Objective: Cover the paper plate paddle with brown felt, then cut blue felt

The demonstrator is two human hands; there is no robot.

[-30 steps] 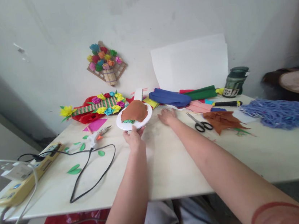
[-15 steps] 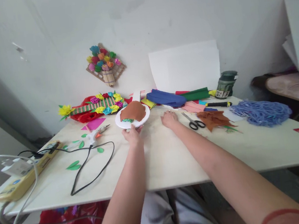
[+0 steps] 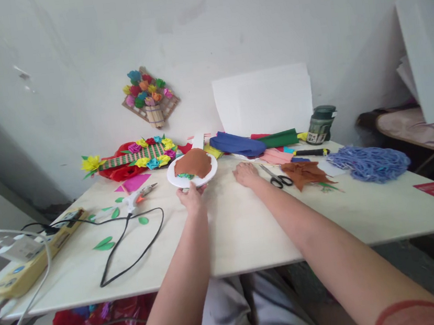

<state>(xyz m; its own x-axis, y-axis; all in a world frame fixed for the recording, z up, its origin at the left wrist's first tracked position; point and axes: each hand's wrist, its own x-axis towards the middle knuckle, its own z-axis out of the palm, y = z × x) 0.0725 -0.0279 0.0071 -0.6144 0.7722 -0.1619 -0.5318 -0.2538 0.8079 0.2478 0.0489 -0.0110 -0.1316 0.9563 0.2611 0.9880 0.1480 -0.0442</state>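
Power strip cut off at left edge (label text unreadable).

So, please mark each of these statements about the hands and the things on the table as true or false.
1. The left hand holds the white plate by its near edge. True.
2. The right hand grips the scissors. False: it rests flat on the table, beside them.
3. Brown felt lies on the plate. True.
4. The glue gun lies right of the plate. False: it lies left.
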